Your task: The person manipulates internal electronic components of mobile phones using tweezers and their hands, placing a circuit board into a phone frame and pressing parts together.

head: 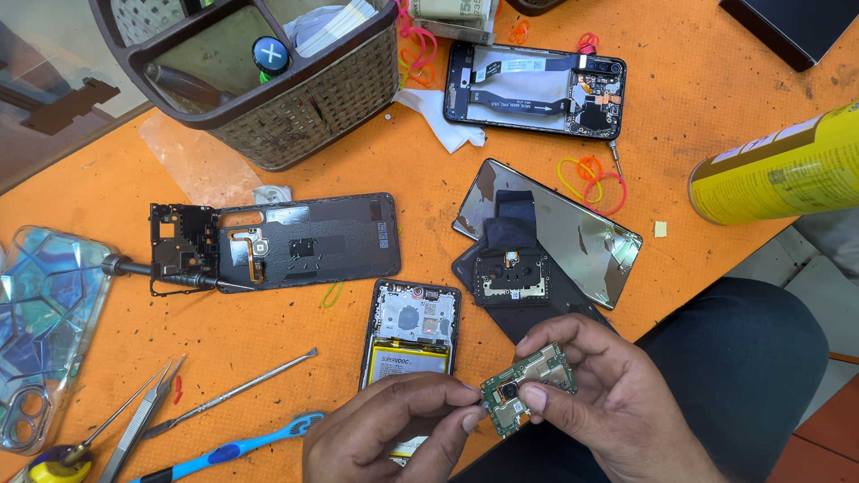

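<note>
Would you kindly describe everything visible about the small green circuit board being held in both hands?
The green circuit board is small and irregular in outline, with silvery metal shields and a round black camera module near its middle. It is out of any phone, tilted, above the orange table's near edge. The right hand pinches it by thumb and fingers; the left hand touches its left edge with its fingertips.

Head camera, close, steeply downward

A small green circuit board (pixel 528 388) is pinched at six o'clock between the left hand (pixel 394 434) and the right hand (pixel 608 394). An opened phone with its battery exposed (pixel 410 335) lies on the orange surface (pixel 698 98) just beside the left hand, toward eleven o'clock from the board. A wicker basket (pixel 295 98) stands at eleven o'clock and a yellow spray can (pixel 778 170) lies at two o'clock.
</note>
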